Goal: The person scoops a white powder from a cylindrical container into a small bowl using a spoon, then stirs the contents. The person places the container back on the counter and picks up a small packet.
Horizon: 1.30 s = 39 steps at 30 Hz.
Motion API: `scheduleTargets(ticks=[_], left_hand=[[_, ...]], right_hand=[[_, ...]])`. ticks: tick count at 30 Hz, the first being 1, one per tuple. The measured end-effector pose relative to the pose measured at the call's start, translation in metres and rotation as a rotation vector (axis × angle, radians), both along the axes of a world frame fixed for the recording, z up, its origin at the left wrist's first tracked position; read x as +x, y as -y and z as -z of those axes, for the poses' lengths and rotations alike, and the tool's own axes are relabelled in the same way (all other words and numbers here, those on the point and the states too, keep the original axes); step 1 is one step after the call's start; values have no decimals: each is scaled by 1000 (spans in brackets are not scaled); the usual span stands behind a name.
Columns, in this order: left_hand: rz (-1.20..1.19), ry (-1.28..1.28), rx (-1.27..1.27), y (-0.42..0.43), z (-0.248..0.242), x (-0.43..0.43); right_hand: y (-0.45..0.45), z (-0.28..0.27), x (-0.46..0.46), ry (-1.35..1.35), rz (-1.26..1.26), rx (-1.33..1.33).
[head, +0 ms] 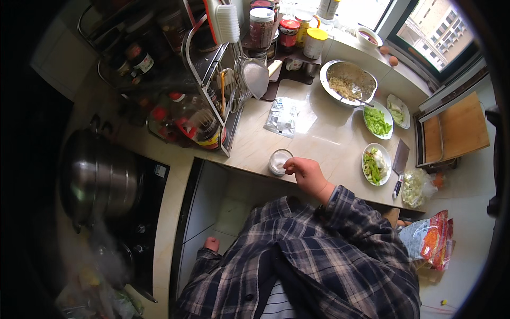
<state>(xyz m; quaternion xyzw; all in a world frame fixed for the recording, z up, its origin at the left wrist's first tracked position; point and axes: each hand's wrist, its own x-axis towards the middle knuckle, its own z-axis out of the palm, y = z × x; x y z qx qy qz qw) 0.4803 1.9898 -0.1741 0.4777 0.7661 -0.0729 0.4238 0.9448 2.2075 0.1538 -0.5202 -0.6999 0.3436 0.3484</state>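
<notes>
My right hand (305,174) is over the right rim of a small glass (275,160) at the counter's front edge. Its fingers are curled, and whether they hold something is hidden. White matter lies in the glass. My left hand (212,243) hangs low beside my body, small in view, away from the counter; its fingers look curled. A silvery plastic packet (281,117) lies behind the glass. Farther back stands a steel bowl (348,81) of minced or grated food with a utensil in it. Oval plates hold chopped greens (377,121) and greens with something white (374,166).
A cleaver (401,156) lies near the right end, beside a bag of chopped vegetable (414,188). Cutting boards (458,129) stand in a rack at right. A metal shelf (217,115) holds bottles at left, and a steel steamer pot (105,171) stands on the black cooktop.
</notes>
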Motion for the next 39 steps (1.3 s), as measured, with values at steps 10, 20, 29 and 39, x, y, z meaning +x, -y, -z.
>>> scheduleTargets(ticks=[10,20,29,39], left_hand=[[-74,64,-14,0,10,-7],[4,169,296,-10,8,4],[136,325,213,-23,-7,0],[60,266,206,-16,8,0]], right_hand=[[4,-3,3,-86,-20,146],[-2,8,5,-46,-98,230],[0,3,7,8,-30,293],[6,-7,7,-81,-2,-34]])
